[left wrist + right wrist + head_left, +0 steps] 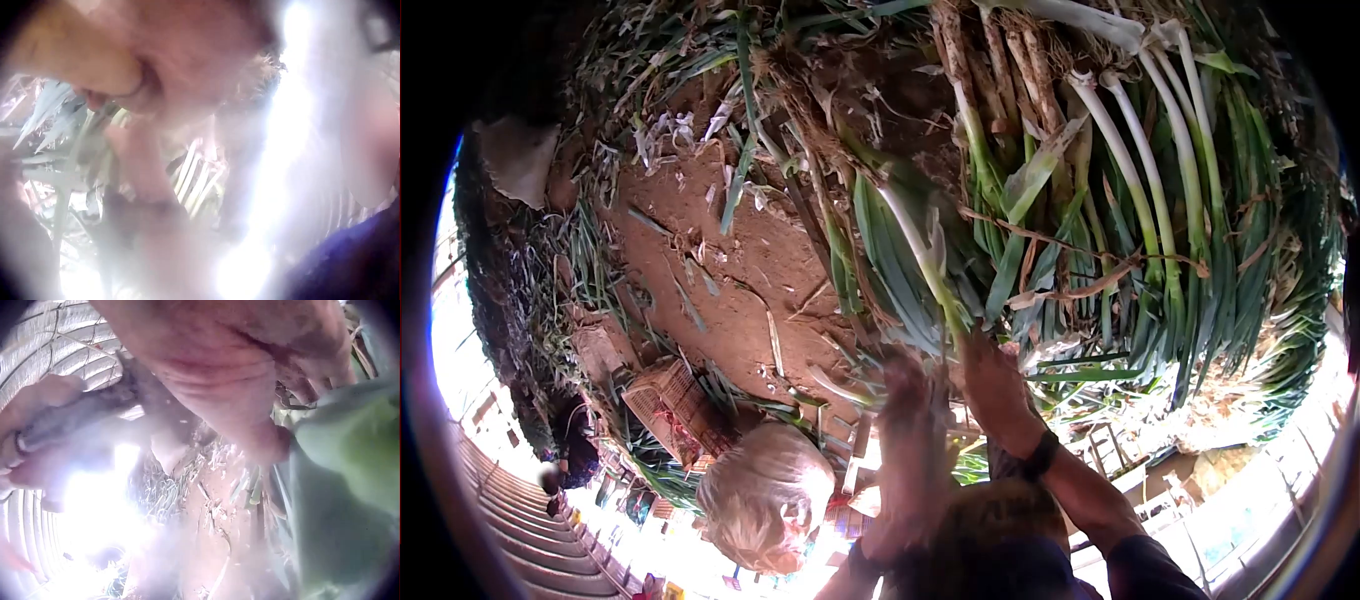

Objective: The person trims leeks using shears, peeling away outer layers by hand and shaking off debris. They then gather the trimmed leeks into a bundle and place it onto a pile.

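Observation:
In the head view my right hand (997,392), with a dark band at the wrist, grips a long green onion (920,240) by its green part. Its white stem and root end point away from me. Broad green leaves (344,487) fill the right side of the right wrist view, against the thumb of that hand. My left hand (910,430) is blurred, just left of the right hand. Close up in the left wrist view, its thumb (81,56) shows, but I cannot tell whether it holds anything. Many more green onions (1175,190) lie in a row at the right.
Bare reddish soil (710,260) with scattered leaf scraps spreads to the left. A woven, box-like thing (670,400) lies at lower left, beside a pale rounded bundle (765,495). Dry leaves and stalks (1000,70) lie at the far side.

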Available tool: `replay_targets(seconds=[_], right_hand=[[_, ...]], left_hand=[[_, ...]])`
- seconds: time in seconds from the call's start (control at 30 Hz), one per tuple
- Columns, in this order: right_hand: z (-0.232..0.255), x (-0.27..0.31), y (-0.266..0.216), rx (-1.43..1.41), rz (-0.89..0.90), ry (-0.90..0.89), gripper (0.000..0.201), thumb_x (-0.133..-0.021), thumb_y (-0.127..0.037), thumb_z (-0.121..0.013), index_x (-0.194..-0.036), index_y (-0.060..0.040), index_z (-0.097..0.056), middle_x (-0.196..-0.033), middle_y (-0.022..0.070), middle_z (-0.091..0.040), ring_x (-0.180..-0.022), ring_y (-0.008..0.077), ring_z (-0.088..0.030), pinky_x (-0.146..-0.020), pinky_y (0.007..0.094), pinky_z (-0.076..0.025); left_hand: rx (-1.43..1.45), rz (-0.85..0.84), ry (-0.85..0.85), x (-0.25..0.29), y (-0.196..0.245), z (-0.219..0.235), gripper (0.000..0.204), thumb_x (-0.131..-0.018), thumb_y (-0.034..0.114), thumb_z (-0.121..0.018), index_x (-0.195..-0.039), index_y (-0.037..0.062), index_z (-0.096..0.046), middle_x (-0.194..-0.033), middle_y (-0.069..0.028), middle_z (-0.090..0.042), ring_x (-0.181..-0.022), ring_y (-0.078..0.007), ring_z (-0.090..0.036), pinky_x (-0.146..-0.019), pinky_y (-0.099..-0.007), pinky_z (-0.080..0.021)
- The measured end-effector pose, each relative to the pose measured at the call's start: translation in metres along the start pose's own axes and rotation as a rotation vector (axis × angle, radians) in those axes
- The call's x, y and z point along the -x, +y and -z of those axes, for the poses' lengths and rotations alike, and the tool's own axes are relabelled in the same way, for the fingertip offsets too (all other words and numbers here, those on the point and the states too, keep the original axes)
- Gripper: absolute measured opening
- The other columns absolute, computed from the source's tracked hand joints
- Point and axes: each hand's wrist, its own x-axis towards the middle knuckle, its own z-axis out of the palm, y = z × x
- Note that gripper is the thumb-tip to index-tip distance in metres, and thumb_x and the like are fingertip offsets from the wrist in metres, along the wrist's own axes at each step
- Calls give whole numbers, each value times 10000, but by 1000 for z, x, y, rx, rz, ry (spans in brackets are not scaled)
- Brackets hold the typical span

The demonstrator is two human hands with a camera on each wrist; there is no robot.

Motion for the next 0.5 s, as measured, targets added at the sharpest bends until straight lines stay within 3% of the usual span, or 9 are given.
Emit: replay_targets(seconds=[0.07,0.13,0.2,0.23,0.3,0.37,0.5], right_hand=[[-5,3,7,84,145,236,589,-879,-94,-605,-1422,10,-402,-1258,176,-571,-1033,366,-610,-811,430,-576],[-3,5,3,86,83,167,560,-879,-109,-611,-1391,6,-414,-1246,170,-571,-1023,363,-621,-808,439,-580],[-1,6,2,-4,130,176,482,-894,-114,-603,-1329,10,-437,-1207,174,-569,-979,381,-636,-771,453,-584],[8,8,-4,-141,-33,-127,847,-807,-16,-694,-1533,29,-261,-1453,281,-434,-1232,443,-519,-1036,503,-468],[5,6,-3,-191,-35,-136,834,-804,-8,-695,-1525,22,-278,-1448,274,-443,-1243,443,-514,-1031,502,-474],[1,4,-2,-239,-42,-145,821,-801,1,-696,-1517,14,-294,-1443,268,-452,-1255,443,-510,-1027,500,-480],[8,6,-9,-331,-37,-101,792,-784,30,-702,-1489,-26,-346,-1408,255,-486,-1234,440,-538,-1001,475,-500]], left_hand=[[-37,-48,6,-23,-5,12,493,-933,86,-588,-1395,-43,-475,-1096,-315,-637,-939,-448,-659,-781,-522,-539],[207,384,-53,-58,-10,32,494,-942,329,-625,-1326,25,-560,-1030,-198,-676,-823,-304,-686,-673,-431,-522],[163,326,88,-101,-37,30,417,-939,348,-608,-1189,14,-599,-832,-174,-666,-680,-290,-633,-615,-448,-470],[190,352,80,-126,-46,35,386,-936,339,-601,-1134,8,-601,-761,-163,-643,-649,-287,-614,-599,-450,-453],[217,379,77,-166,-65,41,359,-933,329,-594,-1079,2,-604,-690,-153,-620,-619,-283,-595,-584,-452,-435],[38,315,175,-188,-74,46,356,-922,333,-594,-1035,-5,-603,-598,-113,-553,-578,-238,-555,-560,-416,-429],[121,391,124,-176,-60,57,390,-936,354,-593,-1063,-14,-616,-641,-73,-557,-599,-188,-559,-537,-370,-425]])
